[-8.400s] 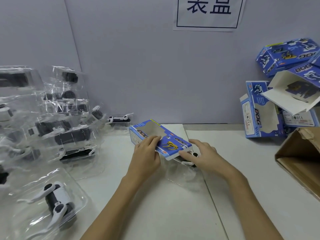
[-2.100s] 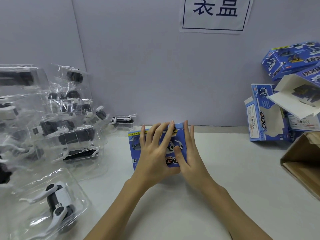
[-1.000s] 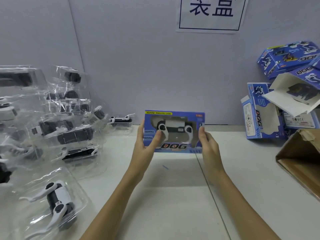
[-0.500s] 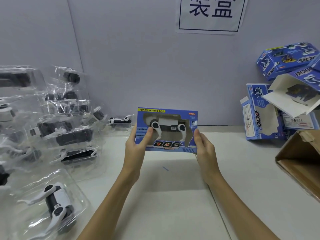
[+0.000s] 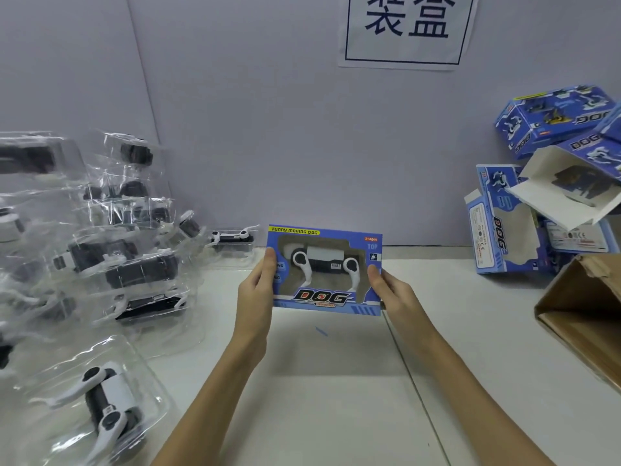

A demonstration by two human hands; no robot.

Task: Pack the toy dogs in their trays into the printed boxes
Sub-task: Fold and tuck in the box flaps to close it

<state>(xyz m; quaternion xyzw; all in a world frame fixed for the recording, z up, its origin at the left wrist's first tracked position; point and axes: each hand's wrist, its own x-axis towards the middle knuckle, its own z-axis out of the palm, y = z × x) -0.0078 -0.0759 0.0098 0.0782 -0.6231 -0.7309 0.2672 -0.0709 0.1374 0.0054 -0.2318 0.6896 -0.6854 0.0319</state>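
Note:
A blue printed box [image 5: 366, 306] marked DOG stands upright in the air above the table, window facing me. Through the window a black and white toy dog [image 5: 324, 262] shows in its tray. My left hand [image 5: 257, 297] grips the box's left edge, thumb on the front. My right hand [image 5: 395, 294] grips its right edge the same way. At the left lies a heap of clear trays [image 5: 111, 250] with toy dogs in them, and one tray with a dog [image 5: 100, 398] lies nearest me.
Several empty blue printed boxes [image 5: 504, 223] are piled at the right against the wall, one with an open flap. A brown cardboard carton [image 5: 584, 317] lies at the right edge. A paper sign [image 5: 406, 28] hangs on the wall over the white table [image 5: 336, 398].
The box went from lying under both hands on the table to being lifted and held upright facing me. In the last half second it sank slightly; my grip stayed the same.

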